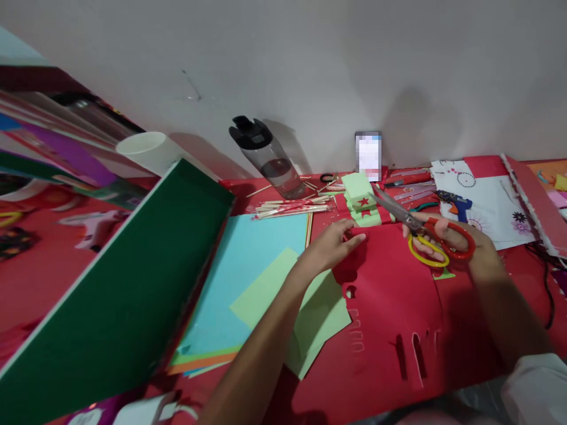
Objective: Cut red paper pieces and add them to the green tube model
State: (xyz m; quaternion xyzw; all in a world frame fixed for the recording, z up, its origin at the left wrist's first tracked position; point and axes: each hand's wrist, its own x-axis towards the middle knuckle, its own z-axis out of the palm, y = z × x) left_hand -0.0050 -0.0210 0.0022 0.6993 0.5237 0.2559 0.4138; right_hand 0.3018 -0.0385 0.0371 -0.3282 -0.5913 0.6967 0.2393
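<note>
My right hand is closed on a pair of scissors with one red and one yellow handle ring. Its metal blades point up and left, above the far edge of a red paper sheet. That sheet has several cut-out slots and a small hole near its left side. My left hand is at the upper left edge of the sheet, thumb and forefinger apart, nothing visible between them. Just beyond it are light green paper pieces and green strips with red stars.
A dark green board stands tilted at left, beside stacked coloured paper. Thin sticks, a water bottle and a phone are near the wall. A blue glue gun lies on the right.
</note>
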